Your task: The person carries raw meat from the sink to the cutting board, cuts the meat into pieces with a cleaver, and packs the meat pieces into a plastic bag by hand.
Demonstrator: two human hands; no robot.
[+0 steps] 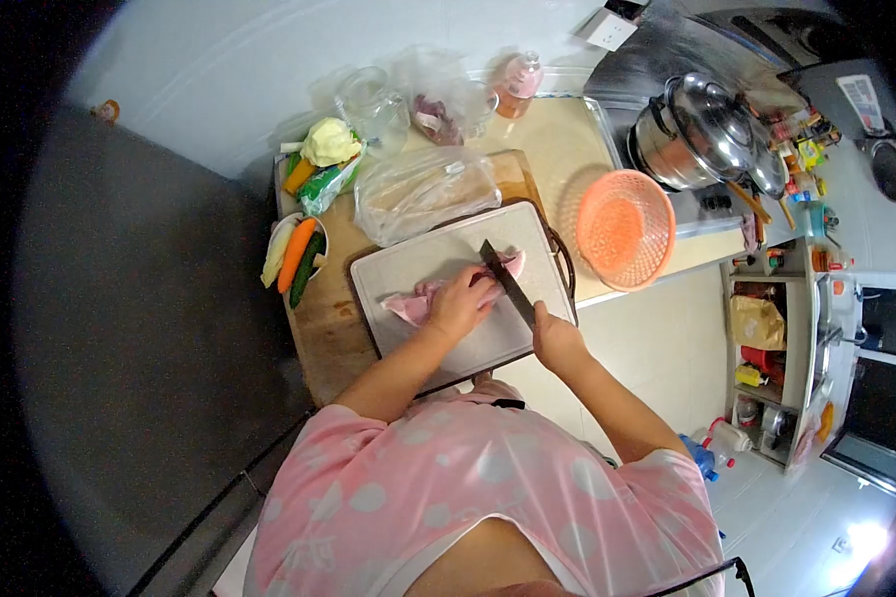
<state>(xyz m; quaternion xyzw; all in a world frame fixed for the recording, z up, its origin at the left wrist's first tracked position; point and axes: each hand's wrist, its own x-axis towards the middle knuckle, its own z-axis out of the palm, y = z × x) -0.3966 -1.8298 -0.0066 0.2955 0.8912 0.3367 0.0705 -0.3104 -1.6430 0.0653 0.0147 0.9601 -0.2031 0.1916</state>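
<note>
Spotted pink shirt [488,458], straight dark knife [509,284], raw meat [406,305], rounded-corner board [498,338]

Dull, dark metal marks the blade of the knife [511,287] above smooth, matt whitish plastic on the cutting board [393,271], viewed from my remote station. Beneath it I see a wooden slab [331,343], its surface worn and unevenly toned. A clear plastic bag [423,194] gleams, crinkled, near a perforated orange plastic basket [655,221] on the smooth tabletop [558,139]. Polished metal shines on the pot [664,149]; light, smooth cloth forms the pink top [468,463].
</note>
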